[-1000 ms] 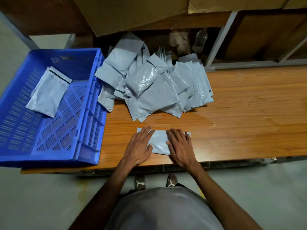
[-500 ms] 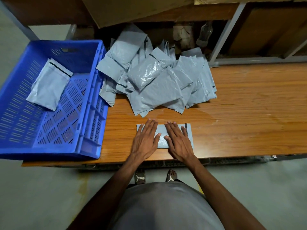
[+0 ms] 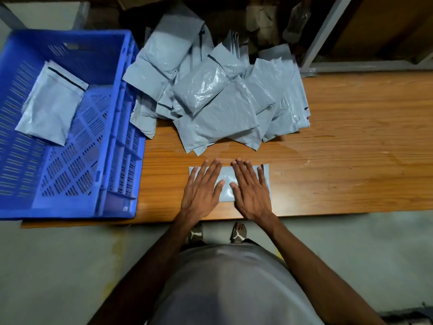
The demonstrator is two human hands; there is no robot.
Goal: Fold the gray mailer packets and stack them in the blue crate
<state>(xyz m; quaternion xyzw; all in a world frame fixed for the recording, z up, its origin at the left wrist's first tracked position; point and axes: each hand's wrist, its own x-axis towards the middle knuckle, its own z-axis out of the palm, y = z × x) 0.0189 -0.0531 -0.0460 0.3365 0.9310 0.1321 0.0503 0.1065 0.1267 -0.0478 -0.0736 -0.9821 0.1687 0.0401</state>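
Left hand (image 3: 201, 191) and right hand (image 3: 250, 191), fingers now straighter and further forward, press flat on the gray packet (image 3: 226, 184) beneath them; nothing gripped.

bare wood right of the packet pile (image 3: 218, 95) — open to reach across; left of the pile, blocked by the blue crate (image 3: 121, 127) wall — touching it.

I see a bright blue plastic crate (image 3: 121, 127) with rows of little slits. The soft plastic mailer packets (image 3: 218, 106) are pale gray, some with a thin black stripe. The flat wooden table (image 3: 351, 148) is orange-brown with wavy lines.
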